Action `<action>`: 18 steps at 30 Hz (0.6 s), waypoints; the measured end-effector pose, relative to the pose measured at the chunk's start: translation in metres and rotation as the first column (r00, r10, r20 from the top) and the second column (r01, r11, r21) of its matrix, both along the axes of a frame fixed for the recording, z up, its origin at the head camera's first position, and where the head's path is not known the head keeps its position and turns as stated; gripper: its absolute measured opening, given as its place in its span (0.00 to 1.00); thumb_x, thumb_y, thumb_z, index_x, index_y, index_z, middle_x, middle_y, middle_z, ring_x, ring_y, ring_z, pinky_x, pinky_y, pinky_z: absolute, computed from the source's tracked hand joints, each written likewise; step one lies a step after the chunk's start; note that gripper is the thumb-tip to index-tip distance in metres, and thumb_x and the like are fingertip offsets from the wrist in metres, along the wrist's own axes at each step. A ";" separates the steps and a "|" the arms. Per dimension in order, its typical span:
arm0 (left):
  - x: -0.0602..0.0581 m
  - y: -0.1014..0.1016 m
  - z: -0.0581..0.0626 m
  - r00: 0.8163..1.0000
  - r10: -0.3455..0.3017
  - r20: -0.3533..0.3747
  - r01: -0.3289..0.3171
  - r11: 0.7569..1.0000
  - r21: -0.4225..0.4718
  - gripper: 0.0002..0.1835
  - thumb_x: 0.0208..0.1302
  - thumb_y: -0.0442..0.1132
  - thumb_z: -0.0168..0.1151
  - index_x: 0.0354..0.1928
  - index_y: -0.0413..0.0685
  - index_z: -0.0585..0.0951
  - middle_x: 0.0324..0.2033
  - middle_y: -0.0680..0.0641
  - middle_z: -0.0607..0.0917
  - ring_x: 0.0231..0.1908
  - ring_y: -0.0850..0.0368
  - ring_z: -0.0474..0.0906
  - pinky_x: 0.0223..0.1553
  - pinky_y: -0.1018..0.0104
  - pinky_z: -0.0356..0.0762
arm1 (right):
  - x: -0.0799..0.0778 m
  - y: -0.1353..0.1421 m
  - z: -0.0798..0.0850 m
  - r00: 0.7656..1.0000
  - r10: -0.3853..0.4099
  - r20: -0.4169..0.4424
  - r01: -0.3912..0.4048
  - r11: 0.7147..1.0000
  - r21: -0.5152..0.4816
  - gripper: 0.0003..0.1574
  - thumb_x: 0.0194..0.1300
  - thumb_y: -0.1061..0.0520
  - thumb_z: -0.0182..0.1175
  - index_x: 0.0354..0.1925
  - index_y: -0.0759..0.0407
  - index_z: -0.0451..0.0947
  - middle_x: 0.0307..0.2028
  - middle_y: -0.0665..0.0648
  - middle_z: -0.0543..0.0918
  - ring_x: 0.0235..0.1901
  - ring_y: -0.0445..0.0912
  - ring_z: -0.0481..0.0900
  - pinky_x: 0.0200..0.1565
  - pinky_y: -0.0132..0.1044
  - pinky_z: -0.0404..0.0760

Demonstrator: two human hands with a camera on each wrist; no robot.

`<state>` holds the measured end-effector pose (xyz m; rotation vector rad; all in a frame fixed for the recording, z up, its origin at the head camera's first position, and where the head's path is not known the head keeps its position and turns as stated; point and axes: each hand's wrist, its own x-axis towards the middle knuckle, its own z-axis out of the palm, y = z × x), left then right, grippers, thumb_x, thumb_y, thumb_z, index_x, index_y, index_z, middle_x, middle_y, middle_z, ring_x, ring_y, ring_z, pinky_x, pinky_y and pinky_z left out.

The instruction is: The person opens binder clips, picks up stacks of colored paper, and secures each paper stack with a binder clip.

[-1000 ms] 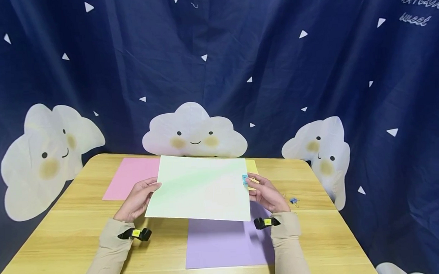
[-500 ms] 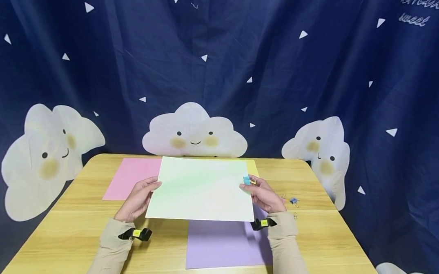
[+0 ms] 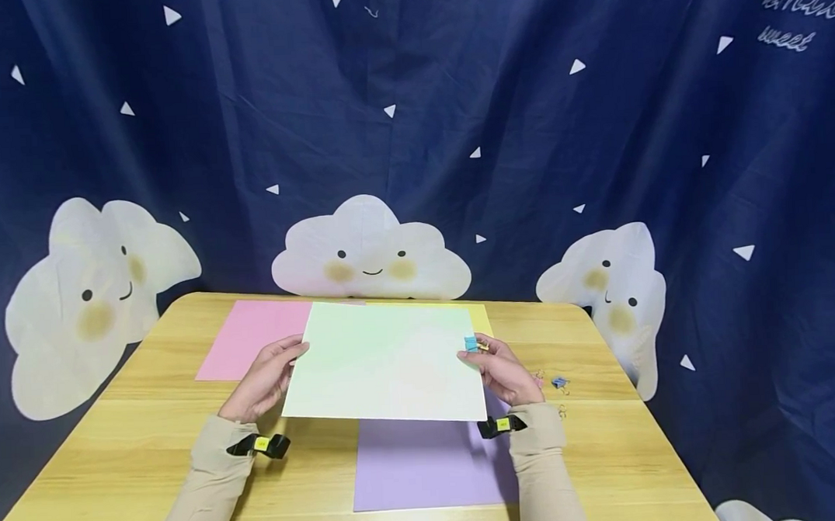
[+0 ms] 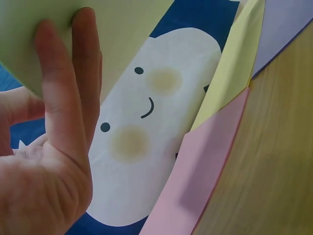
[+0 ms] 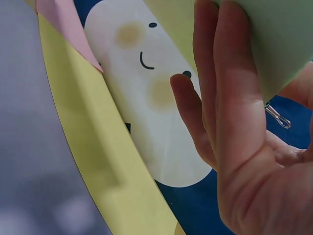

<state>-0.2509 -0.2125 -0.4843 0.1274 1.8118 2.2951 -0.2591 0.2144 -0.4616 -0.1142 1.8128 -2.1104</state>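
A pale green sheet of paper (image 3: 387, 363) is held up above the table between both hands. My left hand (image 3: 267, 376) pinches its left edge, thumb on top and fingers underneath, as the left wrist view shows. At the right edge my right hand (image 3: 501, 368) pinches it, the thumb lying on the face just below a light blue binder clip (image 3: 471, 344). That clip bites the sheet's right edge, and its wire handle (image 5: 279, 116) sticks out past the paper in the right wrist view.
On the wooden table (image 3: 294, 483) lie pink paper (image 3: 253, 338), yellow paper (image 3: 479, 317) and purple paper (image 3: 433, 462), partly under the held sheet. A blue binder clip (image 3: 559, 382) and a small pink clip (image 3: 538, 379) lie at the right. A cloud-print curtain (image 3: 399, 160) hangs behind.
My right thumb has moved off the binder clip onto the paper's face just below it. The sheet's top edge has dipped slightly, and its right side has shifted a little right.
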 end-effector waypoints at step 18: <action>0.002 0.000 0.003 0.998 -0.062 -0.026 0.057 0.983 -0.176 0.40 0.80 0.43 0.55 0.80 0.30 0.49 0.43 0.54 0.71 0.21 0.73 0.61 0.16 0.83 0.63 | 0.000 0.002 -0.001 1.000 -0.028 0.010 0.028 1.000 0.011 0.29 0.73 0.63 0.60 0.68 0.62 0.65 0.32 0.44 0.81 0.16 0.30 0.70 0.18 0.18 0.69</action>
